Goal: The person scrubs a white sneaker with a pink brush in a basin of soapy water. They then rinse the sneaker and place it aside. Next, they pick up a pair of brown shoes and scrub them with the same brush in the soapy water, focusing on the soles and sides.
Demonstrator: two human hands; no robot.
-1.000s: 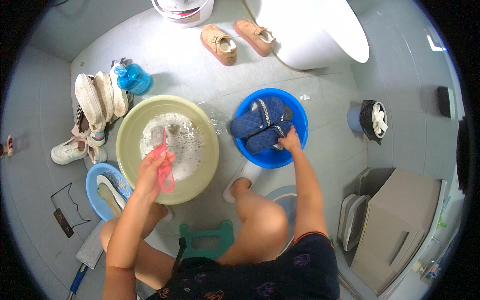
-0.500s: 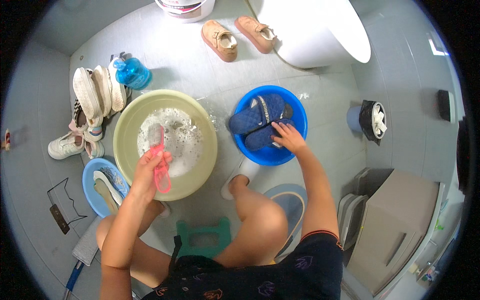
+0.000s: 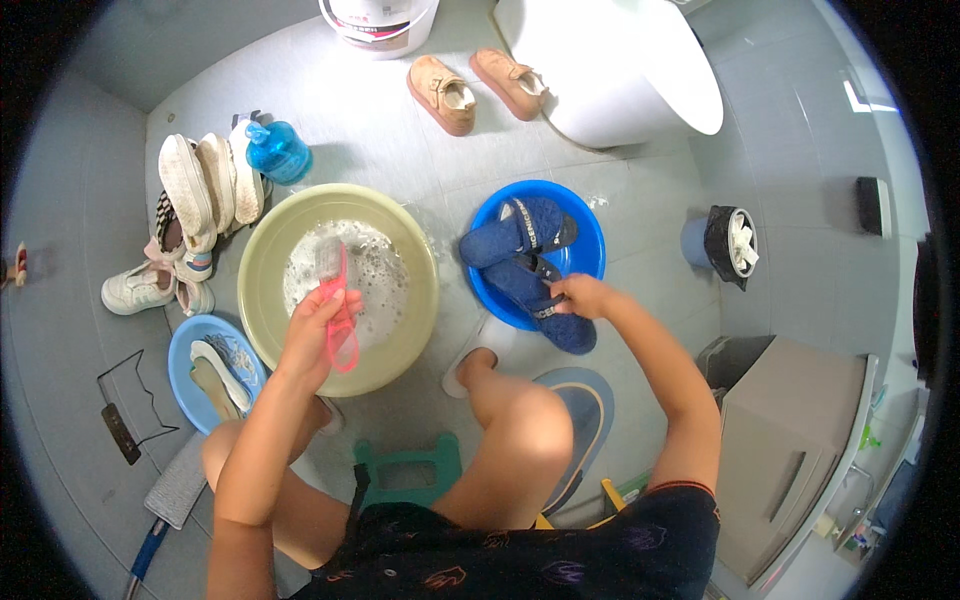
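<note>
A pink scrubbing brush [image 3: 341,335] is gripped in my left hand [image 3: 318,330], bristles upward, above the yellow-green basin [image 3: 425,300] of foamy water [image 3: 375,270]. My right hand [image 3: 585,297] is closed on the strap of a dark blue slipper [image 3: 530,290]. That slipper is tilted, its near end past the rim of the blue basin [image 3: 598,225]. Its mate, another blue slipper [image 3: 510,238], lies in the basin behind it.
Left are stacked shoes [image 3: 185,190], a blue pump bottle [image 3: 280,153] and a light-blue basin [image 3: 180,370] with insoles. Tan shoes [image 3: 440,95] stand near the white toilet [image 3: 610,80]. A green stool [image 3: 410,490] is below me; a bin [image 3: 700,243] is right.
My right hand has taken hold of the nearer slipper and drawn it toward me, partly over the basin's rim. My left hand still holds the brush above the foam.
</note>
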